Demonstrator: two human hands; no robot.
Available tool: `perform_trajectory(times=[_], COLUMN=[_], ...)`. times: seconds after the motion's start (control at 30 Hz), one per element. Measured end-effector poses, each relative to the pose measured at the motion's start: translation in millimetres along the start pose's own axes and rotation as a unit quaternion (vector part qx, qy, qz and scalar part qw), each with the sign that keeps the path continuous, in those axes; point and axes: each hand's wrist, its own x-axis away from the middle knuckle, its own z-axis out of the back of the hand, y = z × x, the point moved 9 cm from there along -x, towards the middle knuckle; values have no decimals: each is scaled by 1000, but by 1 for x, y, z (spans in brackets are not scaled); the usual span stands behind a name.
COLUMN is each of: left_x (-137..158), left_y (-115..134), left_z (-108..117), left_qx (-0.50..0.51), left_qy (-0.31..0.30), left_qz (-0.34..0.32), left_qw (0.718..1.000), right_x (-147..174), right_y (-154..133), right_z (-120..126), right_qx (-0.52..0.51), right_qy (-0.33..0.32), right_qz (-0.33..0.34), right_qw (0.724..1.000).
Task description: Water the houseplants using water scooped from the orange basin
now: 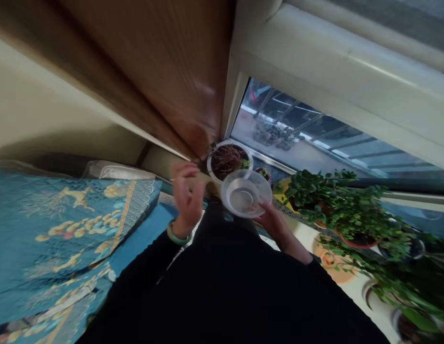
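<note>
The right hand (274,223) clamped the bowl (240,198) by its rim. The left hand (188,198), fingers parted, was left of the bowl. A flowerpot (209,167) stood just beyond the bowl.

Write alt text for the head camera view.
The right hand holds a clear plastic bowl in front of a white pot; the left hand is raised, half curled. Leafy plants stand by the window; a blue patterned cloth lies at left.

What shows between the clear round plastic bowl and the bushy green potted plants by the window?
In the head view, a yellow item and some grey sill show between the bowl and the plants.
</note>
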Motion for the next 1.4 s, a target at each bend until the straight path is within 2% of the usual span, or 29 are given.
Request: perform_trajectory(times=[0.03, 0.07, 0.13, 0.2, 0.3, 0.5, 0.67, 0.77, 0.9, 1.0, 1.23, 1.4], left_x=[10, 20, 40, 55, 62, 65, 54, 42, 29, 25, 13, 13], left_y=[-17, -40, -89, -124, -149, -158, -166, -170, -168, -169, -169, -173], left_z=[-15, -30, -44, -43, -33, -18, -12, -9, -13, -16, -11, -18], left_qx=[16, 34, 57, 62, 73, 114, 90, 59, 47, 37, -32, -29], left_qy=[-10, -37, -50, -45, -46, -27, -21, -22, -45, -54, -59, -61], left_qz=[13, 55, 174, 253, 306, 392, 422, 402, 346, 335, 299, 302], left_qw=[1000, 997, 982, 964, 948, 912, 902, 913, 936, 940, 952, 951], right_x=[-2, -4, -11, -20, -37, -73, -89, -94, -101, -103, -88, -85], right_y=[4, 9, 19, 28, 41, 70, 80, 81, 87, 88, 66, 54], right_z=[-9, -17, -33, -48, -71, -100, -118, -127, -129, -130, -134, -134], right_qx=[-4, -9, -22, -38, -58, -65, -89, -108, -105, -104, -98, -92], right_qy=[-21, -39, -62, -78, -104, -117, -128, -142, -123, -125, -160, -171], right_qz=[-10, -24, -56, -82, -112, -157, -195, -212, -228, -232, -245, -250], right_qw=[1000, 999, 996, 993, 987, 978, 968, 961, 960, 959, 951, 949])
